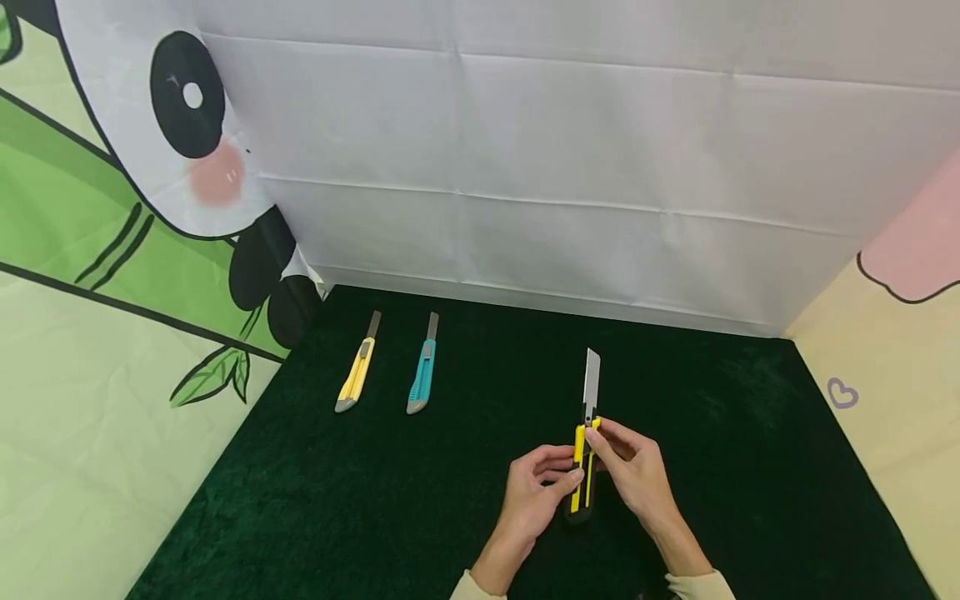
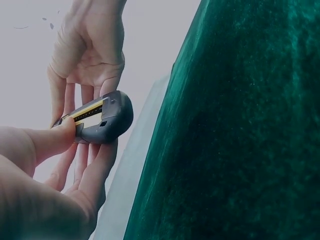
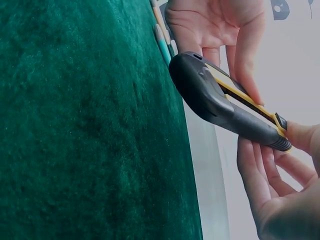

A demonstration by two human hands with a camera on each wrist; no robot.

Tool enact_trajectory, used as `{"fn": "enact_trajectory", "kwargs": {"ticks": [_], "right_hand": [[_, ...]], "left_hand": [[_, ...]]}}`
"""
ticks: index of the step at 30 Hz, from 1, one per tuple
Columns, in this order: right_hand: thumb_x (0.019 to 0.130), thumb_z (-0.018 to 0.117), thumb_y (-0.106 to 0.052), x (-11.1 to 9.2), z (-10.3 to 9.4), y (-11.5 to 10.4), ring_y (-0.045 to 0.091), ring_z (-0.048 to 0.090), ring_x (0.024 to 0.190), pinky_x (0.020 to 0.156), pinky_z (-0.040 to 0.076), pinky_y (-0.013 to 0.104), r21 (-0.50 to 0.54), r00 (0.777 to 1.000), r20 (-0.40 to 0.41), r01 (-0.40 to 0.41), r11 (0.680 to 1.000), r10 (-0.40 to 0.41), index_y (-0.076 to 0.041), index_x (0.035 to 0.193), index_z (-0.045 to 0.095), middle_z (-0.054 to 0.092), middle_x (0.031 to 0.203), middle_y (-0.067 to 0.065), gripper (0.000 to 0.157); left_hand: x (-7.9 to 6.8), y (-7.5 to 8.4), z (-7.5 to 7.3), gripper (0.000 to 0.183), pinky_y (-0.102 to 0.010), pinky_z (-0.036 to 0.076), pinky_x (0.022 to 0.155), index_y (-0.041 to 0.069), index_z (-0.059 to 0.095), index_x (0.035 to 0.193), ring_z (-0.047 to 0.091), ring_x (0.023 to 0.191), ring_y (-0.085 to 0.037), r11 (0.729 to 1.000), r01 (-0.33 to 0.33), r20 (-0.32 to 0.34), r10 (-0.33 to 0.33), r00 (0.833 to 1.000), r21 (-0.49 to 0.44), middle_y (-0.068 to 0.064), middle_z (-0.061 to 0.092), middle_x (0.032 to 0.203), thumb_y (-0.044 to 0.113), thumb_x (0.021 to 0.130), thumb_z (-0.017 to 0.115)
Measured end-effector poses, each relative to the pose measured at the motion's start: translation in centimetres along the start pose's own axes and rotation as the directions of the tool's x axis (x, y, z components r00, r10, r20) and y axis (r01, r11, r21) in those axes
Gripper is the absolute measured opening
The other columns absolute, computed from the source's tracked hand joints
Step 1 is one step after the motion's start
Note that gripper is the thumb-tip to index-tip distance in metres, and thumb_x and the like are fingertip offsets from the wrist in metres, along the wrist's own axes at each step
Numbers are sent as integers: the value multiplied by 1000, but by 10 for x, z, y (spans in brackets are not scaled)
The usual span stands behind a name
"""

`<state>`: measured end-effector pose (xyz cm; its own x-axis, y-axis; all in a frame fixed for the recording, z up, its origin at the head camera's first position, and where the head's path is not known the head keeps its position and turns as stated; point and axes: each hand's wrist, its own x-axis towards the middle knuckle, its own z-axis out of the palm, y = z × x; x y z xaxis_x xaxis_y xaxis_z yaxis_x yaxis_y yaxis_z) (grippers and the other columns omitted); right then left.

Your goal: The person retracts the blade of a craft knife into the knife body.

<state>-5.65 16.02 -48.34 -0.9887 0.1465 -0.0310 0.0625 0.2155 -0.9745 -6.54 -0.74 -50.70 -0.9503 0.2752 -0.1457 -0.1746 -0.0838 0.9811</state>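
Note:
Both hands hold a black and yellow utility knife [image 1: 582,479] above the green cloth, its wide blade [image 1: 592,379] extended and pointing away from me. My left hand [image 1: 530,496] pinches the lower part of the handle between thumb and fingers. Near the blade end, my right hand [image 1: 637,471] pinches the handle, its thumb on the front face by the slider. In the left wrist view the rounded black butt [image 2: 117,116] of the knife faces the camera. From the right wrist, the knife's black back [image 3: 200,92] and yellow-edged slot show, with fingers beneath it.
A yellow utility knife [image 1: 357,373] and a teal utility knife [image 1: 423,375] lie side by side at the back left, blades out. The dark green cloth [image 1: 300,500] covers the table. A white sheet [image 1: 562,167] hangs behind it, with printed fabric at both sides.

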Motion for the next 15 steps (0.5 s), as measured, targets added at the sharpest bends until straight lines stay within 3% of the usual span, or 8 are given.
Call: {"fn": "enact_trajectory", "kwargs": {"ticks": [9, 15], "right_hand": [[101, 68, -33, 1, 2, 0, 25, 64, 113, 88, 56, 26, 3, 998, 21, -57, 998, 57, -6, 141, 58, 64, 128, 14, 49], [100, 68, -37, 2, 3, 1, 25, 64, 114, 90, 55, 25, -13, 997, 21, -68, 998, 69, -8, 142, 58, 64, 129, 13, 52]], "left_hand": [[3, 4, -2, 23, -32, 55, 91, 13, 72, 117, 66, 103, -15, 999, -17, -4, 18, 1000, 26, 1, 70, 115, 12, 95, 75], [3, 3, -2, 23, -29, 55, 89, 14, 72, 117, 67, 101, -14, 1000, 4, -12, -4, 1000, 23, 1, 70, 113, 12, 94, 76]]}}
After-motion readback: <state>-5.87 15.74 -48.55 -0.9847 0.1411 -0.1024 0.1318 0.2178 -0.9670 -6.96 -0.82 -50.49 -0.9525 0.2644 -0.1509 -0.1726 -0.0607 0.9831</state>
